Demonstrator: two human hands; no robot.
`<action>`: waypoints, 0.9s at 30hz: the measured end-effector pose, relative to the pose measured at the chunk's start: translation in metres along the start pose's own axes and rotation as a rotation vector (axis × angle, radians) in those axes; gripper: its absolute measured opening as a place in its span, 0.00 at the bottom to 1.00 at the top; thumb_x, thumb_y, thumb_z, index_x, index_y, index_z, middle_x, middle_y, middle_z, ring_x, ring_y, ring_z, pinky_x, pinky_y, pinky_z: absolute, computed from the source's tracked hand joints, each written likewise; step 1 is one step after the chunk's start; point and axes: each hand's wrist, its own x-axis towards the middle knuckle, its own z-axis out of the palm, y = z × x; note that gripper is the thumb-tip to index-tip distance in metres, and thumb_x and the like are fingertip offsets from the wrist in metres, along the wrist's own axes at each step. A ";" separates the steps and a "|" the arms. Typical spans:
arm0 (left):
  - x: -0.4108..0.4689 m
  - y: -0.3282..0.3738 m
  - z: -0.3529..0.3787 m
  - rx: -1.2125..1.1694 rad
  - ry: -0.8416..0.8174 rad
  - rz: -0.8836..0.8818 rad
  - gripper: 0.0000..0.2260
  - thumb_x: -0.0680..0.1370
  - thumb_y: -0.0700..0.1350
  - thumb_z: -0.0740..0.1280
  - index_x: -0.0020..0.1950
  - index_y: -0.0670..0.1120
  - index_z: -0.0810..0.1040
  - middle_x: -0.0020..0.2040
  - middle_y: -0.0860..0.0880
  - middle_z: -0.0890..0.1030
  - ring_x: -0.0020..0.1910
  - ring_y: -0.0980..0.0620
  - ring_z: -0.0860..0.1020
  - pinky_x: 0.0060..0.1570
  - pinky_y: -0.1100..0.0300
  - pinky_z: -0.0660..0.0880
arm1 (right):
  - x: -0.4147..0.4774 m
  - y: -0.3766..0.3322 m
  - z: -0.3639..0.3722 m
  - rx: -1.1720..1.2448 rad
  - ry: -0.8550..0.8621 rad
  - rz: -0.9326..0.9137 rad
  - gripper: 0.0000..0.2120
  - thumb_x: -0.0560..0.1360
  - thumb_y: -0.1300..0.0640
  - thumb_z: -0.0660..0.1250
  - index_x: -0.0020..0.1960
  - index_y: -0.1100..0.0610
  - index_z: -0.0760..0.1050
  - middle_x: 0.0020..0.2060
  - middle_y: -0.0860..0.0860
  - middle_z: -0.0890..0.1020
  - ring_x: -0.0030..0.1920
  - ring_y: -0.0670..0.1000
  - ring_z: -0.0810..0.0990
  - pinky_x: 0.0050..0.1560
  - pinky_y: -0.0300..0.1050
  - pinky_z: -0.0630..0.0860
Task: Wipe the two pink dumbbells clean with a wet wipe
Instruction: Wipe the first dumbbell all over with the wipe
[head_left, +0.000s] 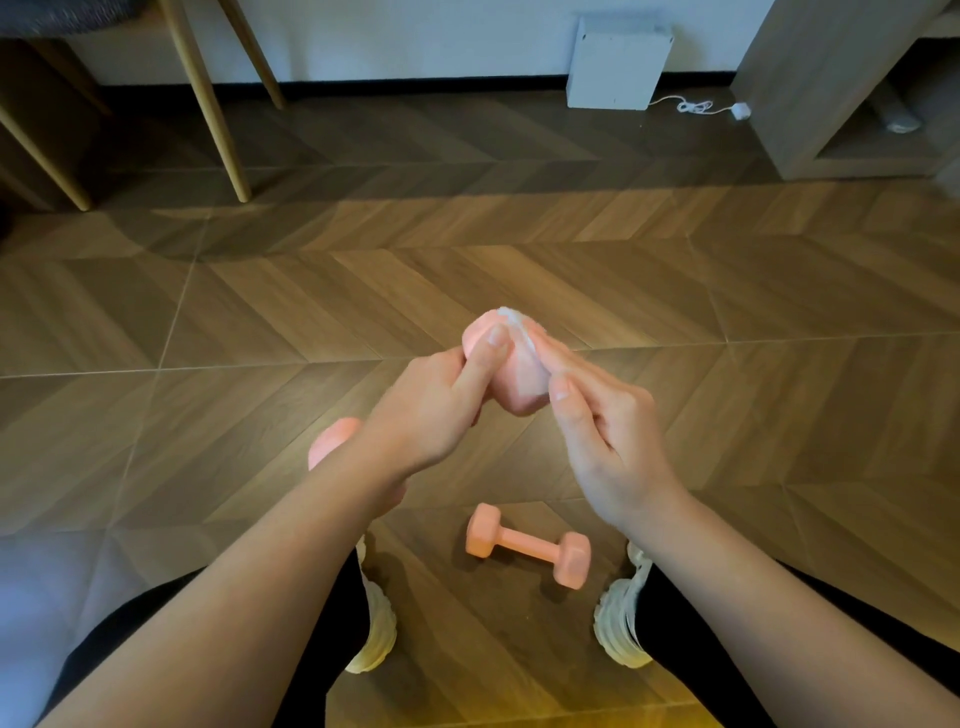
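- Two white sneakers stand on the floor at the bottom edge, below black trouser legs that the frame cuts off.
- Between the shoes one pink dumbbell lies on its side on the floor, touched by neither hand.
- The left hand grips the second dumbbell by its handle, held up off the floor and tilted; the fingers wrap the bar and the thumb lies along the upper head. Its lower head peeks out behind the wrist (the bar itself is hidden).
- The right hand pinches a white wet wipe against the top of that upper head; the fingertips are blurred, so the exact hold is hard to read.
- The floor is brown wood laid in a chevron pattern.
- Far left, pale wooden chair legs slant up out of view.
- By the back wall stands a white box, with a white cable coiled beside it.
- Far right, a wooden shelf unit has an open compartment holding a greyish object, too dim to identify.
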 end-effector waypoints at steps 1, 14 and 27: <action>-0.001 0.002 0.001 0.023 -0.012 0.016 0.36 0.69 0.76 0.41 0.30 0.49 0.73 0.27 0.53 0.77 0.29 0.57 0.75 0.39 0.55 0.71 | 0.003 0.002 -0.002 0.025 -0.045 0.065 0.22 0.82 0.53 0.55 0.73 0.59 0.70 0.71 0.49 0.74 0.72 0.43 0.70 0.72 0.44 0.68; 0.004 0.002 -0.013 0.429 -0.182 0.095 0.32 0.78 0.71 0.43 0.34 0.51 0.76 0.34 0.54 0.79 0.44 0.47 0.78 0.47 0.50 0.73 | -0.002 0.017 0.007 0.593 -0.146 0.820 0.23 0.61 0.48 0.80 0.55 0.52 0.82 0.49 0.51 0.87 0.54 0.53 0.84 0.55 0.52 0.82; -0.003 0.015 -0.006 -0.623 -0.074 -0.511 0.26 0.75 0.69 0.62 0.36 0.47 0.74 0.30 0.50 0.76 0.27 0.52 0.72 0.29 0.62 0.67 | 0.013 0.002 0.007 0.830 0.227 0.857 0.20 0.68 0.54 0.75 0.58 0.59 0.80 0.47 0.52 0.87 0.51 0.51 0.84 0.44 0.43 0.81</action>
